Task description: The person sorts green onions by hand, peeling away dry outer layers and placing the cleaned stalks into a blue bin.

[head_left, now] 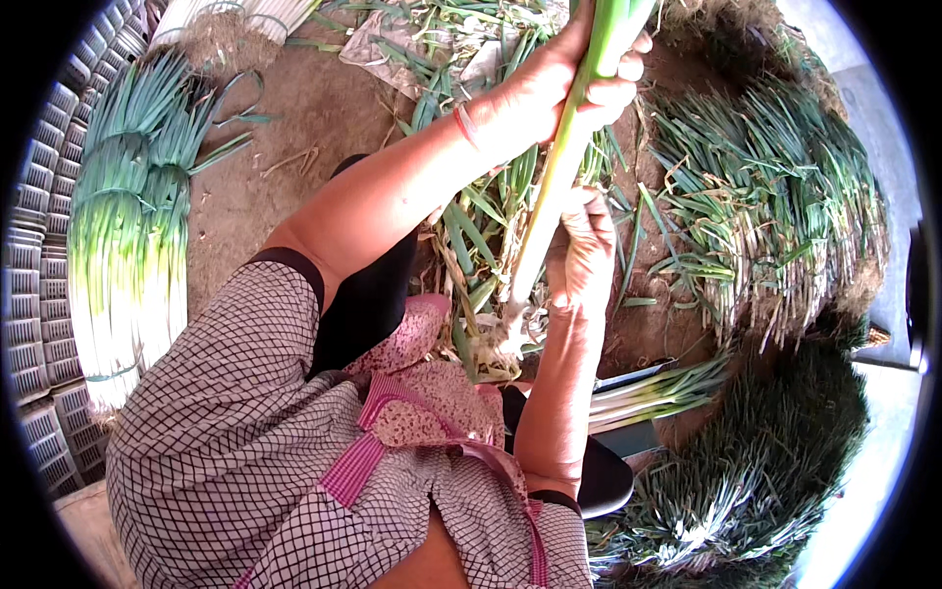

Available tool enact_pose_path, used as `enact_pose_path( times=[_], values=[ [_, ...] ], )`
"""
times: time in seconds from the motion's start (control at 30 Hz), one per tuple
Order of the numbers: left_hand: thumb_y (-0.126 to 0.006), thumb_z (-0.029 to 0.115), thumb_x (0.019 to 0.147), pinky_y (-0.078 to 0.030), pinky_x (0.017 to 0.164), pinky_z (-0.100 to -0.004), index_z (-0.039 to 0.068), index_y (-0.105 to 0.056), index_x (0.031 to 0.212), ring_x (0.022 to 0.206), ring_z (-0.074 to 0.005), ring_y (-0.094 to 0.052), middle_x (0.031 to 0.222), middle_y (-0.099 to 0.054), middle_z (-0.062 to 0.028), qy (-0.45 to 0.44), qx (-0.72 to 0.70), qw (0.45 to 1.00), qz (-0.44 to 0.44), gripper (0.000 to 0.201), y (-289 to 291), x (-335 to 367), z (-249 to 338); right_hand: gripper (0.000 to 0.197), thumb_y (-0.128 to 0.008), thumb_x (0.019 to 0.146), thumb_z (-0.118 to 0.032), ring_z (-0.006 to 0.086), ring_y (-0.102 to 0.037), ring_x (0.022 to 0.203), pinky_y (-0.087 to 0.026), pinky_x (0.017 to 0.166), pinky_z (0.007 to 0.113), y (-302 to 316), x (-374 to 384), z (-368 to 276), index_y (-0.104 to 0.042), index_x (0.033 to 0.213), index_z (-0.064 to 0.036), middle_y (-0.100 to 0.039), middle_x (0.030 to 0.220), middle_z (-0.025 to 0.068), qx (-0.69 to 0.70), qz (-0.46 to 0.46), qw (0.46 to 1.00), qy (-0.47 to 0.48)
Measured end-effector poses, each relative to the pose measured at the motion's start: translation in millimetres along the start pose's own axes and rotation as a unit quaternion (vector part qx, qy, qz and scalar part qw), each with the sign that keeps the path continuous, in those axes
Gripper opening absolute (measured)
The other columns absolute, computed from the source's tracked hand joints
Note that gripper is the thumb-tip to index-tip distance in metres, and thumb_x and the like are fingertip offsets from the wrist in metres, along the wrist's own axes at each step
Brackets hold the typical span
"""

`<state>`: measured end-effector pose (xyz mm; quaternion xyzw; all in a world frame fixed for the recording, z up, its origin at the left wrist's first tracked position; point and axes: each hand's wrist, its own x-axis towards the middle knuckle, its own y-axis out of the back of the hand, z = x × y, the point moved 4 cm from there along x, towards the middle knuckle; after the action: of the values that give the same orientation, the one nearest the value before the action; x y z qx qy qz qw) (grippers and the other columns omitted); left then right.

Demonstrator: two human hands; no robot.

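A long, thick green onion slants up through the middle, its leaves at the top and its pale root end low, near my lap. My left hand is wrapped around its upper green part. Lower down, my right hand is closed in a pinch against the stalk's right edge; what lies between its fingertips is partly hidden. Beneath the stalk, a heap of loose green leaves and peelings covers the ground.
Tied bundles of green onions lie at left beside stacked grey plastic crates. More bundles with roots are at the far left. Untrimmed onions are piled along the right. Several cleaned stalks lie near my right knee.
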<state>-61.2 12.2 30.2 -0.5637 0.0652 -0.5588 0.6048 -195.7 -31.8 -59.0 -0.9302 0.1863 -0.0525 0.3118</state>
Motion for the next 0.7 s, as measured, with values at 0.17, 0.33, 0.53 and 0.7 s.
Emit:
enact_pose_path(
  times=[0.17, 0.33, 0.53, 0.7],
  values=[
    [-0.050, 0.046, 0.089, -0.035, 0.034, -0.0171, 0.007, -0.050, 0.096, 0.047, -0.0030, -0.041, 0.072, -0.046, 0.0040, -0.015, -0.012, 1.000, -0.015, 0.039, 17.7, 6.2, 26.1, 0.033, -0.055, 0.090, -0.032, 0.0095, -0.059, 0.066, -0.048, 0.060, 0.022, -1.5, -48.6, 22.4, -0.059, 0.108, -0.0048, -0.064, 0.081, 0.0012, -0.146, -0.079, 0.986, -0.019],
    [-0.036, 0.056, 0.089, -0.041, 0.044, -0.0170, 0.010, -0.052, 0.087, 0.055, -0.0070, -0.048, 0.071, -0.055, -0.0035, -0.149, 0.177, 0.954, 0.192, 0.050, 21.5, 10.1, 71.4, 0.028, -0.056, 0.091, -0.027, 0.0062, -0.048, 0.052, -0.037, 0.045, 0.020, 31.0, -108.6, 37.2, -0.055, 0.108, -0.0045, -0.054, 0.065, 0.0001, -0.322, -0.001, 0.946, -0.046],
    [-0.037, 0.051, 0.093, -0.032, 0.038, -0.0218, 0.013, -0.049, 0.084, 0.043, -0.0099, -0.041, 0.063, -0.047, 0.0020, -0.107, 0.137, 0.930, 0.324, 0.041, 48.2, -0.8, 14.7, 0.021, -0.056, 0.090, -0.020, 0.0042, -0.040, 0.052, -0.031, 0.045, 0.021, 0.7, -55.4, 6.8, -0.053, 0.100, -0.0017, -0.052, 0.063, -0.0024, -0.321, 0.034, 0.945, 0.048],
    [-0.040, 0.048, 0.093, -0.031, 0.040, -0.0219, 0.013, -0.050, 0.080, 0.046, -0.0082, -0.042, 0.066, -0.046, 0.0021, -0.089, 0.226, 0.923, 0.300, 0.039, 100.4, 3.3, 74.2, 0.020, -0.045, 0.095, -0.016, 0.0068, -0.041, 0.042, -0.034, 0.040, 0.023, 9.1, -148.3, 26.0, -0.051, 0.103, 0.0005, -0.046, 0.052, 0.0009, -0.447, 0.041, 0.893, 0.014]
  ],
)
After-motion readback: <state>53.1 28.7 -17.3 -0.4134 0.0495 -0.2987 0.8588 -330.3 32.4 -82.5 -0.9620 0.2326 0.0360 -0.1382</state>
